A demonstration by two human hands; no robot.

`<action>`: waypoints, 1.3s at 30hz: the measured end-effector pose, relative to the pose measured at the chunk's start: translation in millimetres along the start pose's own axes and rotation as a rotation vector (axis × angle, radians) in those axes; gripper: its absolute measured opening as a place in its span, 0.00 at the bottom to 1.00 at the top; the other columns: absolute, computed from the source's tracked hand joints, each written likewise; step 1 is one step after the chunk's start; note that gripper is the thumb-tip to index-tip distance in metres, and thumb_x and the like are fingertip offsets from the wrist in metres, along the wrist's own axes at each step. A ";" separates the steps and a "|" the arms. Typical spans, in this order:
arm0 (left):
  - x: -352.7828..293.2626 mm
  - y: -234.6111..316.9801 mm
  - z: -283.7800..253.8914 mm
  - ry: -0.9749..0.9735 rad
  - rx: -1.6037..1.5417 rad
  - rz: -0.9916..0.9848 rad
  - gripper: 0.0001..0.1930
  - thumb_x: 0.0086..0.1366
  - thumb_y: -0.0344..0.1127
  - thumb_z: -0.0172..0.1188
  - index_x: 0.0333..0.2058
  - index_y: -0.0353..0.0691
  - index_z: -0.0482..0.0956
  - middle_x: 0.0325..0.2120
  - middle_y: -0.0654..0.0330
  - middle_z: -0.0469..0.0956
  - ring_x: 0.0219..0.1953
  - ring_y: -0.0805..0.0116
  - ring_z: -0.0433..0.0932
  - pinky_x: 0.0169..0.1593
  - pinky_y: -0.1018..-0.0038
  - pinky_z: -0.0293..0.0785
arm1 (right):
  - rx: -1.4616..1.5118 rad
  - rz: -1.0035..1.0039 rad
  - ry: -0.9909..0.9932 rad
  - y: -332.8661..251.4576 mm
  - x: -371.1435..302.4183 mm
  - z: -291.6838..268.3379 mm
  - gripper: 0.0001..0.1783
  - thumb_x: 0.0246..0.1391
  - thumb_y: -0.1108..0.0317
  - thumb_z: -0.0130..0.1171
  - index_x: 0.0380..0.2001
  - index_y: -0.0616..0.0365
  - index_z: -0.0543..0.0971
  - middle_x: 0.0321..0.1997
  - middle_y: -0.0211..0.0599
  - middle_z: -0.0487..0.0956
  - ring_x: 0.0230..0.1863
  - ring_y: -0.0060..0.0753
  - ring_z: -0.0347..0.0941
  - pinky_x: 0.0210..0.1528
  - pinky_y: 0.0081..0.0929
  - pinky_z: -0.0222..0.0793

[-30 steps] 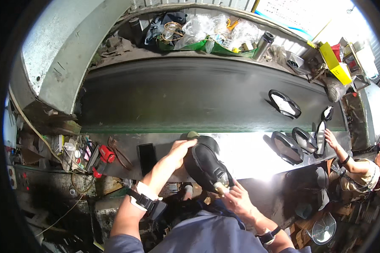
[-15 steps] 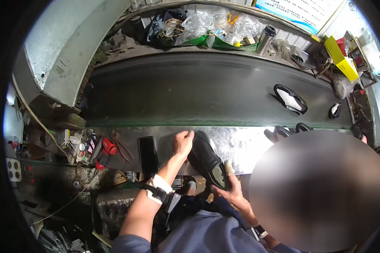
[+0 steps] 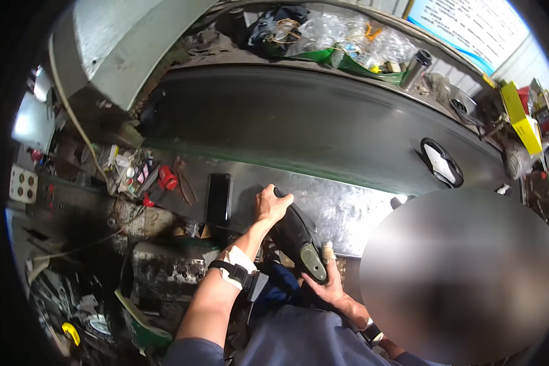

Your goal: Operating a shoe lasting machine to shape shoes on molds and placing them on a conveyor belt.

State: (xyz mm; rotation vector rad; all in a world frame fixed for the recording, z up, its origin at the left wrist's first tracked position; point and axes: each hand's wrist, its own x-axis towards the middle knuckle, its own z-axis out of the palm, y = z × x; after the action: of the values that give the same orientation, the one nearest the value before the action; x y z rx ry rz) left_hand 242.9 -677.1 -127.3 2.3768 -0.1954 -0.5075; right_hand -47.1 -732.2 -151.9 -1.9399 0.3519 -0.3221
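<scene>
A black shoe upper (image 3: 294,230) is held between my two hands above the near edge of the metal ledge (image 3: 341,216). A dull green shoe last (image 3: 312,259) shows in its heel opening. My left hand (image 3: 273,206) is closed over the toe end. At the heel, my right hand (image 3: 328,285) wraps round the back and side, and a pale cover sits on one of its fingers. Beside my left forearm, a dark phone (image 3: 219,199) lies on the ledge.
Beyond the ledge runs a dark conveyor belt (image 3: 256,116), with a black-and-white shoe part (image 3: 442,163) on it. Red-handled pliers (image 3: 168,178) and small tools lie at left. A steel flask (image 3: 416,70) stands on the back shelf. A blurred area hides the lower right.
My view has turned, so the bench now slants down to the right. My left hand has closed over the shoe's toe, while my right hand stays at the heel.
</scene>
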 end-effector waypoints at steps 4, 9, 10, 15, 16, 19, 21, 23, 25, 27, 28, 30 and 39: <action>-35.4 7.8 -42.8 0.074 -0.161 0.064 0.22 0.47 0.48 0.69 0.28 0.32 0.75 0.27 0.43 0.81 0.34 0.46 0.82 0.40 0.56 0.76 | 0.580 0.209 -0.275 -53.1 27.9 -35.1 0.60 0.61 0.60 0.63 0.73 0.59 0.25 0.79 0.59 0.37 0.80 0.48 0.34 0.76 0.40 0.41; -91.5 1.4 -114.4 0.218 -0.255 0.135 0.22 0.50 0.48 0.70 0.26 0.33 0.74 0.22 0.46 0.79 0.28 0.49 0.82 0.34 0.58 0.74 | 0.931 0.854 -0.447 -104.5 96.8 -8.7 0.44 0.64 0.57 0.61 0.72 0.63 0.51 0.63 0.45 0.72 0.62 0.35 0.69 0.65 0.30 0.62; -103.7 -9.5 -133.1 0.266 -0.294 0.112 0.22 0.51 0.48 0.70 0.27 0.33 0.73 0.22 0.45 0.79 0.28 0.48 0.82 0.34 0.58 0.74 | 0.858 0.828 -0.443 -133.0 96.1 -1.8 0.38 0.63 0.58 0.62 0.68 0.65 0.61 0.61 0.46 0.74 0.61 0.33 0.69 0.64 0.29 0.64; -176.6 -71.4 -222.6 0.576 -0.352 0.070 0.21 0.52 0.48 0.70 0.28 0.35 0.75 0.23 0.47 0.80 0.29 0.51 0.82 0.34 0.60 0.75 | 0.643 0.400 -0.519 -206.9 71.0 69.1 0.30 0.62 0.70 0.62 0.64 0.67 0.67 0.54 0.37 0.78 0.52 0.25 0.74 0.57 0.24 0.69; -197.9 -78.6 -249.7 0.546 -0.342 -0.024 0.19 0.57 0.46 0.70 0.32 0.35 0.77 0.23 0.54 0.80 0.30 0.71 0.77 0.37 0.68 0.74 | 0.689 0.372 -0.532 -229.1 62.2 90.1 0.28 0.62 0.71 0.62 0.62 0.67 0.69 0.52 0.36 0.79 0.50 0.24 0.75 0.55 0.23 0.70; -253.6 -127.4 -300.5 0.878 -0.460 0.060 0.19 0.61 0.49 0.66 0.36 0.36 0.78 0.30 0.49 0.83 0.36 0.57 0.83 0.41 0.63 0.75 | 0.773 0.315 -0.651 -257.1 33.1 152.8 0.19 0.62 0.72 0.63 0.54 0.66 0.76 0.46 0.33 0.82 0.44 0.20 0.76 0.48 0.21 0.73; -296.4 -173.0 -338.8 0.997 -0.375 -0.180 0.24 0.67 0.55 0.59 0.40 0.36 0.78 0.34 0.47 0.82 0.39 0.52 0.82 0.45 0.62 0.74 | 0.642 0.309 -0.772 -294.9 10.6 194.0 0.17 0.62 0.73 0.63 0.52 0.65 0.77 0.45 0.33 0.82 0.42 0.20 0.76 0.47 0.21 0.72; -341.7 -218.1 -378.4 1.129 -0.473 -0.244 0.26 0.69 0.57 0.54 0.38 0.34 0.78 0.33 0.50 0.81 0.39 0.54 0.79 0.45 0.61 0.71 | 0.723 0.378 -0.877 -336.1 -20.4 234.4 0.17 0.60 0.72 0.65 0.51 0.65 0.77 0.41 0.32 0.82 0.39 0.19 0.75 0.43 0.20 0.72; -386.3 -252.3 -417.2 1.106 -0.741 -0.345 0.24 0.72 0.55 0.53 0.37 0.36 0.79 0.29 0.64 0.75 0.34 0.74 0.69 0.41 0.71 0.67 | 0.795 0.457 -0.947 -355.2 -41.0 276.0 0.18 0.60 0.71 0.66 0.51 0.65 0.77 0.39 0.31 0.83 0.37 0.19 0.75 0.41 0.19 0.72; -426.6 -269.1 -435.3 1.206 -0.917 -0.237 0.21 0.71 0.52 0.57 0.40 0.36 0.79 0.33 0.67 0.76 0.38 0.78 0.70 0.45 0.76 0.67 | 0.849 0.447 -0.970 -368.5 -58.2 314.6 0.16 0.59 0.68 0.67 0.47 0.65 0.78 0.36 0.30 0.82 0.33 0.18 0.75 0.37 0.20 0.72; -440.7 -281.8 -434.1 1.287 -0.973 -0.177 0.19 0.70 0.49 0.59 0.42 0.35 0.79 0.35 0.66 0.76 0.40 0.77 0.71 0.48 0.76 0.67 | 0.855 0.435 -0.966 -365.4 -64.9 338.2 0.15 0.59 0.67 0.67 0.45 0.64 0.78 0.35 0.30 0.82 0.32 0.19 0.74 0.36 0.20 0.72; -478.6 -318.4 -417.6 1.416 -1.056 -0.060 0.15 0.71 0.44 0.60 0.46 0.37 0.77 0.35 0.68 0.78 0.37 0.80 0.75 0.44 0.80 0.71 | 0.895 0.502 -1.027 -393.4 -87.6 360.0 0.12 0.60 0.67 0.66 0.42 0.62 0.78 0.33 0.31 0.82 0.33 0.21 0.75 0.36 0.22 0.73; -517.4 -355.2 -403.2 1.127 -1.781 -0.095 0.14 0.71 0.42 0.58 0.47 0.37 0.79 0.44 0.59 0.80 0.45 0.63 0.78 0.53 0.65 0.74 | 0.927 0.651 -0.968 -437.0 -120.9 454.4 0.23 0.61 0.68 0.64 0.57 0.61 0.70 0.46 0.42 0.81 0.40 0.31 0.80 0.43 0.32 0.79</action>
State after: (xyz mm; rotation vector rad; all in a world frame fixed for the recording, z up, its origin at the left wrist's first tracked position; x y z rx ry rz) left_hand -62.9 -27.0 73.3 0.6119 0.6321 0.5440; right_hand 56.7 -140.1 73.1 -0.8178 0.1163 0.7544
